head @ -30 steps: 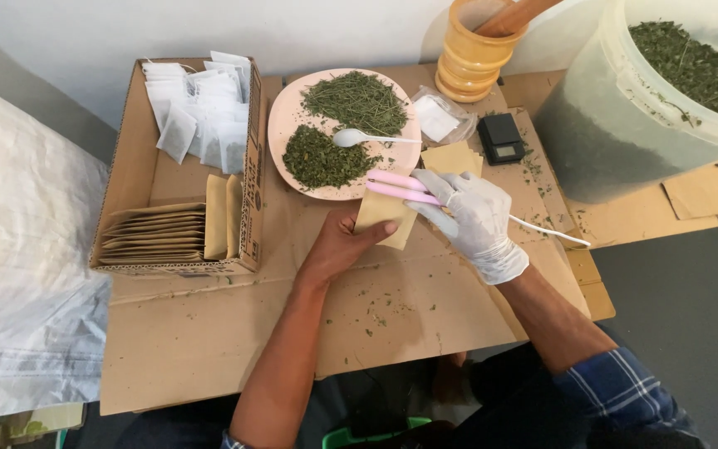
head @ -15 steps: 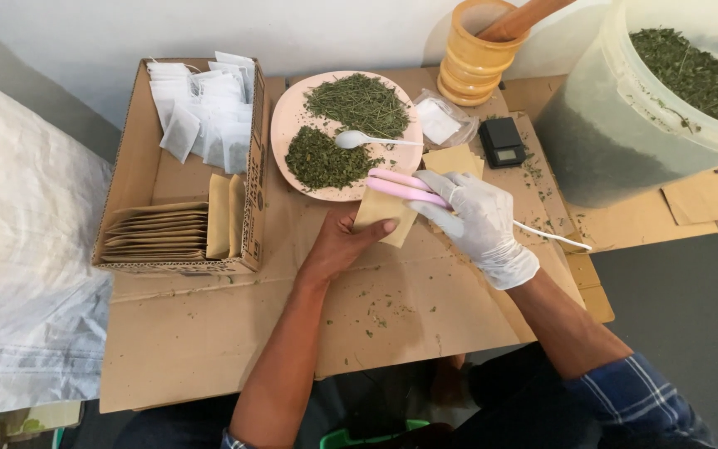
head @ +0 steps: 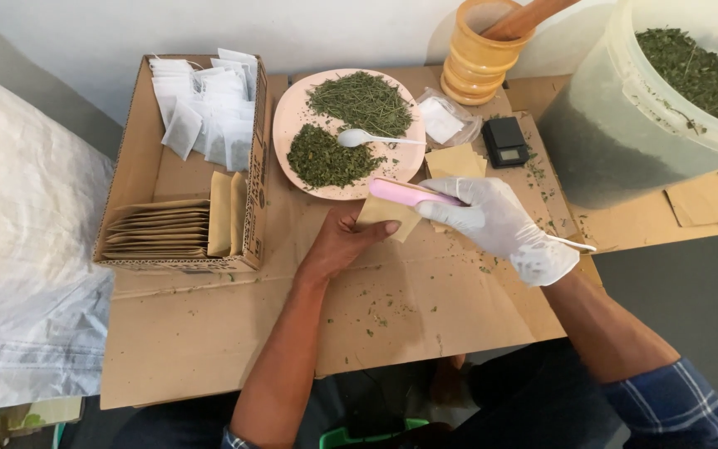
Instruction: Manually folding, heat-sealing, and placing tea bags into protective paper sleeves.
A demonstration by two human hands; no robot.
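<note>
My bare left hand (head: 344,241) holds a small tan paper pouch (head: 386,218) just below the pink plate (head: 292,125). My right hand (head: 500,223), in a white glove, grips a pink clamp-like hand tool (head: 409,194) whose jaws sit across the pouch's top edge; a thin white cord (head: 571,243) trails from it to the right. The plate carries two heaps of dried green herb (head: 326,160) and a white spoon (head: 363,137).
A cardboard box (head: 139,150) at left holds white tea bags (head: 209,116) and stacked tan pouches (head: 159,229). Behind stand a yellow mortar with a wooden pestle (head: 479,50), a small black scale (head: 504,140), loose tan pouches (head: 454,160) and a big translucent tub of herb (head: 666,100). Herb crumbs litter the cardboard mat.
Both hands have stayed on the pouch and the pink tool, with only a slight shift. Nothing else has moved.
</note>
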